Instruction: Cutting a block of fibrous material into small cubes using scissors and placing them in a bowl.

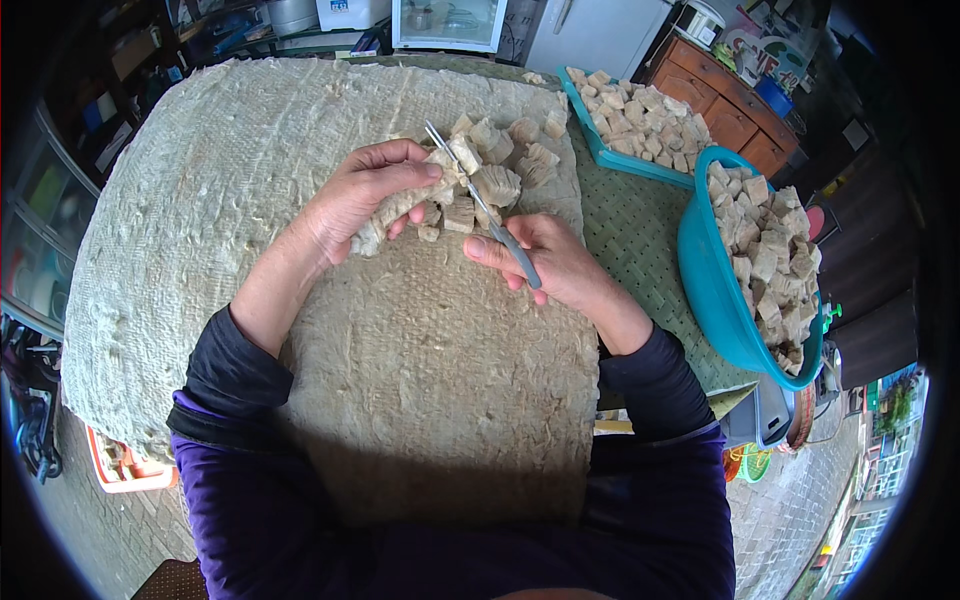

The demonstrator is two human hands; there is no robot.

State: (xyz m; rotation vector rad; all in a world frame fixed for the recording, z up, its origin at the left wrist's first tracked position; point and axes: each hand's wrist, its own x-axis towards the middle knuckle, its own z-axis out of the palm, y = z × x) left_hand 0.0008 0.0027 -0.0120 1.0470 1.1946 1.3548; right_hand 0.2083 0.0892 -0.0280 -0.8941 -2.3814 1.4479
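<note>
My left hand grips a pale fibrous strip, its fingers curled round it near the strip's upper end. Grey-handled scissors are in my right hand, their long blades pointing up and left across that end of the strip. Just right of the blades, a loose heap of rough cut chunks lies on a large, thick, off-white fibrous mat, which spreads beneath both hands.
On the green woven table top at the right are a teal tray and a deep teal tub, both heaped with cubes. An orange container sits low at left. Behind stand a white fridge and wooden cabinet.
</note>
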